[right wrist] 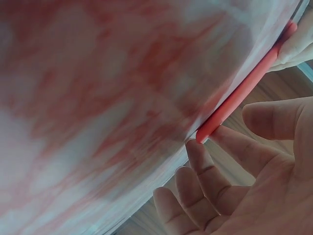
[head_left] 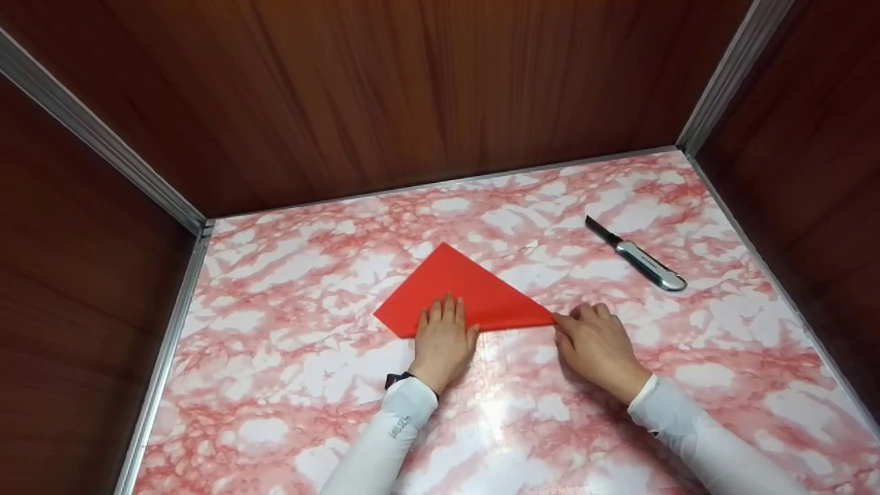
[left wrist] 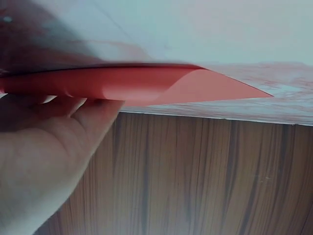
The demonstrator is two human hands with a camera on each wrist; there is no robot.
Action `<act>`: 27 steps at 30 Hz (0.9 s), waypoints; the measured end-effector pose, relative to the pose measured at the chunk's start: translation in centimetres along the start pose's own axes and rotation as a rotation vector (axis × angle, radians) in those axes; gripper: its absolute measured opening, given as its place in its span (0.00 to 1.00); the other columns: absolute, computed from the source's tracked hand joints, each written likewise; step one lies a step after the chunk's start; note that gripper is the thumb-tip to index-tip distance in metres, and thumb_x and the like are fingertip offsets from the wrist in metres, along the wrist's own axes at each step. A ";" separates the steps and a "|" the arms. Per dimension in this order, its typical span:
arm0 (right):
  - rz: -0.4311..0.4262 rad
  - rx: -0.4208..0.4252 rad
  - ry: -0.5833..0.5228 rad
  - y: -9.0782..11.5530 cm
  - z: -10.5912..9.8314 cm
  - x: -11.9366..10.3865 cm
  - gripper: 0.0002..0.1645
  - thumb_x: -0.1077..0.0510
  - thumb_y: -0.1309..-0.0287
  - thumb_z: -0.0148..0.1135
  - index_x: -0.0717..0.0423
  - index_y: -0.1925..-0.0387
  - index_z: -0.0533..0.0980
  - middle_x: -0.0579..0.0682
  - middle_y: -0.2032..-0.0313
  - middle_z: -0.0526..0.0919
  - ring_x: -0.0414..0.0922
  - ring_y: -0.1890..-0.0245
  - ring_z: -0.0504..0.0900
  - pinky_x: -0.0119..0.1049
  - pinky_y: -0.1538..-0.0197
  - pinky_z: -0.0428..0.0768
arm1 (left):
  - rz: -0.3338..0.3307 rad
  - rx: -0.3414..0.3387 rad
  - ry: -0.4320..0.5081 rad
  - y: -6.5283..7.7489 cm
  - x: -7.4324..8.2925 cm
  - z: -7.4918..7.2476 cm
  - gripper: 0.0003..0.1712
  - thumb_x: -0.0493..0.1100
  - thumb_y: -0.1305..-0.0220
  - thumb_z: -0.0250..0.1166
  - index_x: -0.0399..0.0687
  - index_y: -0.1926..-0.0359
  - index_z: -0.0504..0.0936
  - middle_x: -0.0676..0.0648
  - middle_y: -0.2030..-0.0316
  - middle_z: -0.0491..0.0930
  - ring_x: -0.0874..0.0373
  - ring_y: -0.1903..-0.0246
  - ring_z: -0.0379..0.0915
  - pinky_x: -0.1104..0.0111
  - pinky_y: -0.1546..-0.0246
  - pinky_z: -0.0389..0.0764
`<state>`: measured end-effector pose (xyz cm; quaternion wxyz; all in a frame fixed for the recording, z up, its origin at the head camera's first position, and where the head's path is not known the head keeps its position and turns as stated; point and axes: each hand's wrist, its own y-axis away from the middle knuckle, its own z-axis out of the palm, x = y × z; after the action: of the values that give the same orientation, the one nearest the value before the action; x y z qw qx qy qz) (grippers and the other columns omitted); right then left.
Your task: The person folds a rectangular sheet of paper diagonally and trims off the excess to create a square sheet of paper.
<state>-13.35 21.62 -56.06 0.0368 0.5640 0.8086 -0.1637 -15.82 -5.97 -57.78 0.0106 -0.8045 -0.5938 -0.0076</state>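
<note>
A sheet of red paper (head_left: 474,289), folded to a pointed shape, lies on the table. Its near edge forms a rounded fold, seen from the side as a red roll (right wrist: 244,93) in the right wrist view. My left hand (head_left: 443,344) rests on the left part of the paper, fingers reaching forward over it. At the paper's right corner, the index and middle fingertips of my right hand (head_left: 597,347) touch the tip of the fold. The right thumb (right wrist: 274,120) stands apart from the paper.
A utility knife (head_left: 650,265) with a silver and dark handle lies to the back right, blade toward the far left. The red-and-white marbled table (head_left: 275,392) is bordered by metal strips and brown wood-grain panels (head_left: 412,96) at the back and sides.
</note>
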 end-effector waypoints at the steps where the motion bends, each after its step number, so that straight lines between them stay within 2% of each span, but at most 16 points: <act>1: 0.002 0.000 -0.001 0.0 0.0 0.0 0.20 0.55 0.36 0.65 0.56 0.44 0.85 0.59 0.59 0.80 0.60 0.60 0.72 0.53 0.60 0.73 | 0.005 -0.003 -0.011 0.0 0.0 0.0 0.39 0.62 0.20 0.43 0.39 0.23 0.63 0.37 0.25 0.62 0.40 0.27 0.57 0.47 0.28 0.59; 5: 0.013 -0.007 -0.005 -0.1 0.0 0.0 0.20 0.55 0.36 0.64 0.56 0.44 0.85 0.59 0.59 0.79 0.59 0.60 0.72 0.53 0.60 0.72 | 0.035 -0.008 -0.032 0.0 -0.1 -0.2 0.41 0.64 0.20 0.41 0.37 0.24 0.63 0.37 0.25 0.61 0.41 0.25 0.53 0.53 0.25 0.53; 9: 0.024 -0.025 -0.013 -0.1 0.0 -0.2 0.21 0.54 0.35 0.64 0.57 0.44 0.85 0.58 0.58 0.79 0.59 0.58 0.71 0.53 0.59 0.72 | 0.056 -0.033 -0.009 0.2 -0.2 -0.3 0.44 0.66 0.21 0.40 0.34 0.23 0.59 0.36 0.23 0.57 0.43 0.23 0.49 0.57 0.24 0.50; 14: 0.036 -0.041 -0.032 -0.2 -0.3 -0.8 0.23 0.52 0.37 0.65 0.61 0.45 0.83 0.59 0.55 0.78 0.60 0.54 0.71 0.55 0.56 0.72 | 0.043 -0.086 0.049 0.5 -0.3 -0.1 0.51 0.72 0.24 0.39 0.34 0.21 0.52 0.37 0.21 0.49 0.44 0.21 0.43 0.59 0.24 0.50; 17: 0.029 -0.023 -0.043 -0.3 -0.5 -1.0 0.26 0.51 0.38 0.66 0.64 0.43 0.81 0.60 0.52 0.78 0.62 0.49 0.71 0.57 0.50 0.72 | 0.037 -0.113 0.056 0.6 -0.2 -0.1 0.54 0.74 0.25 0.38 0.35 0.20 0.48 0.37 0.20 0.45 0.44 0.21 0.40 0.59 0.23 0.49; 20: -0.002 -0.004 -0.049 -0.5 -0.5 -1.3 0.30 0.51 0.38 0.66 0.65 0.40 0.79 0.63 0.44 0.77 0.65 0.40 0.69 0.61 0.41 0.69 | 0.039 -0.114 0.052 0.7 -0.2 -0.2 0.56 0.76 0.27 0.38 0.35 0.20 0.47 0.37 0.20 0.44 0.44 0.21 0.40 0.58 0.24 0.50; 22: -0.036 -0.002 -0.054 -0.6 -0.6 -1.7 0.31 0.51 0.37 0.66 0.64 0.37 0.77 0.65 0.37 0.74 0.66 0.32 0.63 0.62 0.33 0.64 | 0.038 -0.113 0.054 0.7 -0.2 -0.2 0.57 0.77 0.28 0.38 0.35 0.20 0.47 0.37 0.20 0.44 0.43 0.21 0.39 0.58 0.24 0.50; 27: -0.148 -0.041 -0.066 -1.4 -0.3 -3.5 0.30 0.52 0.32 0.61 0.60 0.32 0.75 0.59 0.29 0.69 0.61 0.23 0.51 0.59 0.24 0.51 | 0.032 -0.105 0.048 0.7 -0.2 -0.2 0.58 0.78 0.29 0.39 0.35 0.20 0.47 0.37 0.20 0.45 0.43 0.21 0.40 0.57 0.24 0.52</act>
<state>-13.32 18.08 -54.60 0.0631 0.4963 0.8495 -0.1678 -15.18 -6.37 -57.64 -0.0174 -0.8130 -0.5792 -0.0578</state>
